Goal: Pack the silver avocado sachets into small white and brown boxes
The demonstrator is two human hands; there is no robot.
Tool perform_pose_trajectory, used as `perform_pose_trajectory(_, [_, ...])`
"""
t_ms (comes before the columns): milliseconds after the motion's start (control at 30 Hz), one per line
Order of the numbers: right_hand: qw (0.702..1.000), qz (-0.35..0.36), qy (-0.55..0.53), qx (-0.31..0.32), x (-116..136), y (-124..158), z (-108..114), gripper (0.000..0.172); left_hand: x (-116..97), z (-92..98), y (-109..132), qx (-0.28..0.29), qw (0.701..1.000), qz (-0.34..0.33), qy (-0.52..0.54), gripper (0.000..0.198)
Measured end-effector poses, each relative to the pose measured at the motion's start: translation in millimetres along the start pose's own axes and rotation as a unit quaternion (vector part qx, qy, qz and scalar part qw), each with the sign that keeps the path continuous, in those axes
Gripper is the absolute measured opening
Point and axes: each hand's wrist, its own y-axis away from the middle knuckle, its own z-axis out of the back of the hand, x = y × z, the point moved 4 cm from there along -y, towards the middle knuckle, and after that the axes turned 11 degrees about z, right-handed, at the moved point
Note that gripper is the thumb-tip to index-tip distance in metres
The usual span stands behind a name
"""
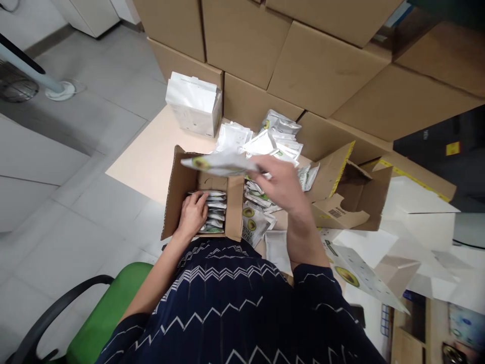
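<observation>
My right hand [278, 182] is closed on the end of a sheet mask packet [220, 164], white with an avocado picture and smeared by motion. That packet hangs over the far part of an open cardboard box [235, 207]. Inside the box, packets [216, 206] stand on edge in a row. My left hand [193, 212] reaches in at the left side, its bent fingers resting on the row's far end. Whether its fingertips grip a packet cannot be made out. Loose packets [257, 222] lie in a pile right of the box, partly behind my right forearm.
A white carton [195, 108] stands on the table [140, 156] at the far left. Large cardboard boxes [246, 40] are stacked behind. To the right sit an open brown box [341, 197] and white sheets [364, 268]. A green chair [117, 298] is at lower left.
</observation>
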Motion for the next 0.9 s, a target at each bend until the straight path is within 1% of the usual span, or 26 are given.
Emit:
perform_pose_trajectory(33, [0.997, 0.013, 0.031, 0.067, 9.0, -6.8, -15.1, 0.018, -0.4, 0.0, 0.4, 0.001, 1.0, -0.002, -0.004, 0.043])
perform_pose_trajectory(100, [0.977, 0.013, 0.11, 0.181, 16.3, -20.2, -48.8, 0.023, -1.6, 0.2, 1.3, 0.004, 1.0, -0.009, -0.009, 0.043])
perform_pose_trajectory(167, [0.95, 0.003, 0.166, 0.264, 13.7, -33.2, -83.1, 0.025, -2.8, 0.7, 1.9, 0.006, 1.0, -0.009, -0.011, 0.043])
perform_pose_trajectory(233, [0.926, 0.005, 0.171, 0.336, 6.5, -43.8, -115.7, 0.029, -3.5, 1.3, 2.0, 0.004, 1.0, -0.003, -0.009, 0.043])
perform_pose_trajectory(300, [0.901, 0.003, 0.15, 0.408, -2.5, -49.7, -143.3, 0.033, -3.3, 2.0, 1.6, -0.003, 1.0, 0.008, 0.001, 0.044])
perform_pose_trajectory(367, [0.866, -0.011, 0.132, 0.482, -10.9, -49.7, -163.2, 0.035, -2.5, 2.5, 1.0, -0.013, 1.0, 0.02, 0.018, 0.049])
perform_pose_trajectory(433, [0.834, -0.026, 0.126, 0.536, -16.3, -46.3, -174.1, 0.036, -1.9, 2.6, 0.4, -0.024, 0.999, 0.026, 0.029, 0.055])
perform_pose_trajectory(467, [0.827, -0.031, 0.126, 0.548, -17.6, -44.6, -176.8, 0.036, -2.0, 2.5, 0.1, -0.027, 0.999, 0.026, 0.029, 0.058])
perform_pose_trajectory(533, [0.827, -0.029, 0.129, 0.547, -18.0, -42.5, -178.8, 0.038, -2.9, 1.8, -0.8, -0.027, 0.999, 0.023, 0.016, 0.059])
perform_pose_trajectory(600, [0.83, -0.022, 0.134, 0.541, -17.1, -41.0, -179.2, 0.038, -4.1, 0.7, -2.1, -0.018, 1.0, 0.025, -0.006, 0.056])
perform_pose_trajectory(700, [0.824, -0.009, 0.144, 0.548, -17.2, -38.5, -179.6, 0.036, -5.8, -1.0, -4.1, -0.001, 0.999, 0.033, -0.032, 0.05])
perform_pose_trajectory(767, [0.822, 0.001, 0.147, 0.551, -18.7, -36.5, -179.1, 0.037, -6.7, -1.1, -4.7, 0.0, 0.999, 0.037, -0.035, 0.048])
perform_pose_trajectory(900, [0.84, 0.017, 0.14, 0.524, -21.2, -31.7, -177.2, 0.039, -8.4, 0.6, -4.4, -0.021, 0.999, 0.03, -0.035, 0.051])
